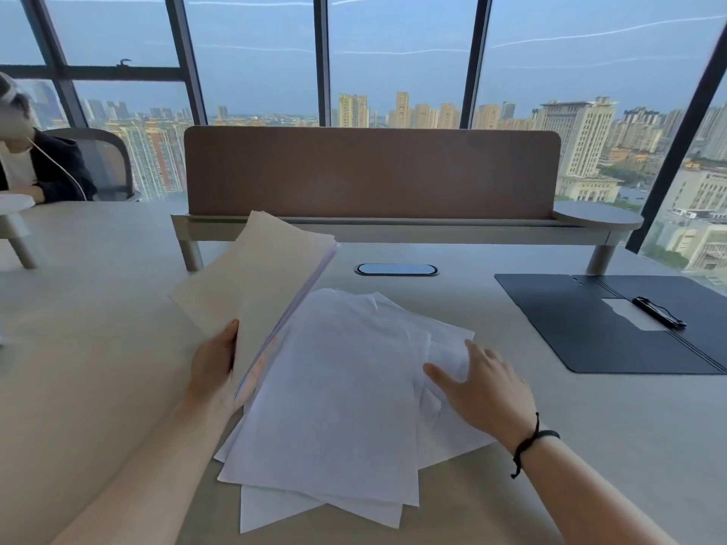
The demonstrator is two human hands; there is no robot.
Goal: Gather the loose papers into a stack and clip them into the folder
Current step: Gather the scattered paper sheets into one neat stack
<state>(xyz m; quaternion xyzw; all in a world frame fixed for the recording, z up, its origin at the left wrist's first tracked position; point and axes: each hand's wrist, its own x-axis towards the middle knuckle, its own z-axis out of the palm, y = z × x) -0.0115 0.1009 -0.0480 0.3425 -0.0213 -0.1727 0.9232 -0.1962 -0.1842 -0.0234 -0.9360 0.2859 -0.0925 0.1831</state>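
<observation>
Sitting at the far left edge of the frame, a second person (37, 167) in a dark top is occupying a mesh-backed chair (108, 159). The left hand (214, 365) is gripping a gathered sheaf of papers (255, 285), thumb on the near face and fingers hidden behind it; the sheaf is tilting up off the desk (98, 348) with its lower corner in the hand. Just right of it, the loose papers (338, 399) are lying fanned and overlapping on the desk, corners pointing in different directions. The right hand (478, 387) is resting palm down on the right side of this pile, fingers spread and extended, gripping nothing; a dark cord bracelet (529, 446) is circling its wrist. Behind the pile, an oval cable port (396, 269) is sitting in the desk surface, below a brown divider panel (371, 171). At far right, well apart from the pile, the dark folder (570, 328) is lying open and flat, its black clip (659, 312) resting on the inner face.
</observation>
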